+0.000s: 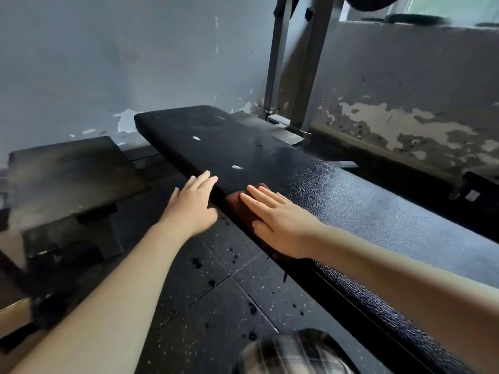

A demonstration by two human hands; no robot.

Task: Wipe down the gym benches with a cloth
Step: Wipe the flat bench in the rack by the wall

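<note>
Head view: right grip [278, 225], fingers straight, presses the dark red cloth [237, 209] flat on the bench [378, 211] edge beneath it. Left grip [191, 209], spread and empty, lies just beside. Wiping judged in hand; the next stroke should carry forward to the white flecks [237, 167] beyond the fingertips.

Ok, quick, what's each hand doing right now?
Left hand: open, fingertips at the bench edge, holding nothing.
Right hand: open, flat on the cloth.
</note>
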